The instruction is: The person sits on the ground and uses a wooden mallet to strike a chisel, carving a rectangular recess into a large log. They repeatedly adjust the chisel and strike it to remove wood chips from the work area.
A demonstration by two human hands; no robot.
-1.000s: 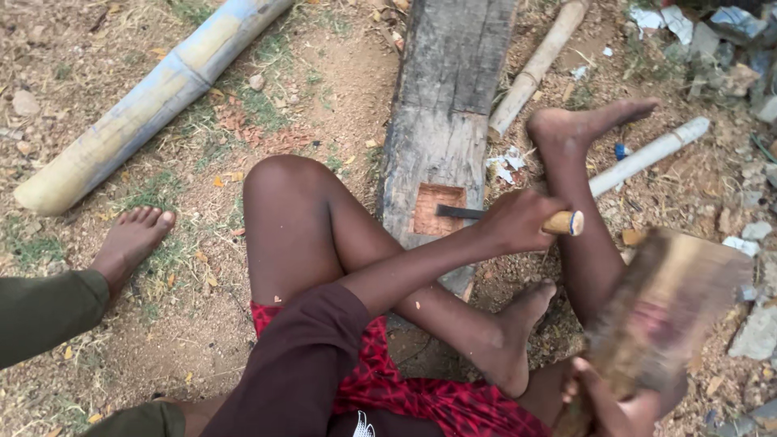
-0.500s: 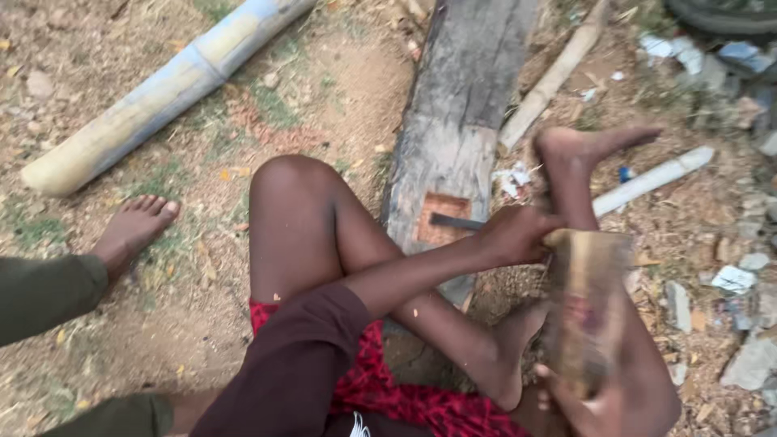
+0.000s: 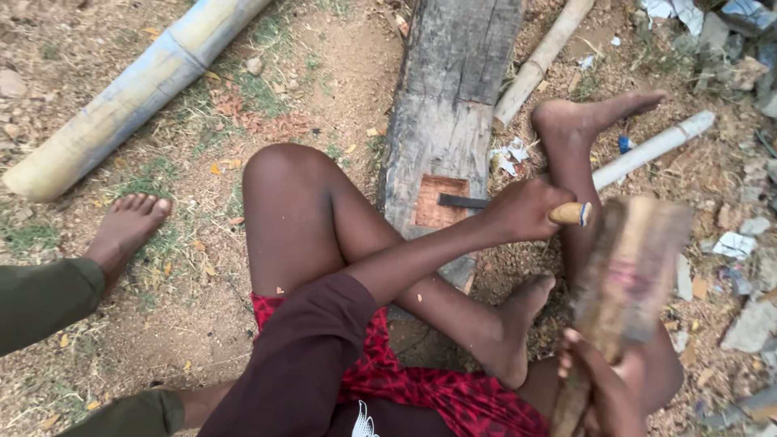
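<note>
I sit astride a weathered wooden beam lying on the dirt. A shallow rectangular mortise with reddish fresh wood is cut into it. My left hand grips a chisel whose dark blade lies across the mortise; the pale wooden handle end sticks out to the right of my fist. At the bottom right, my right hand holds a wooden mallet, blurred by motion, its head just right of the chisel handle. My bare legs are bent on both sides of the beam.
A thick bamboo pole lies at the upper left. Another person's bare foot and olive-clad leg are at the left. A wooden stick and a white pipe lie right of the beam, with stones and litter beyond.
The mallet swung left to the chisel handle half a second ago and now sits slightly back to the right. My left hand has kept the chisel on the mortise.
</note>
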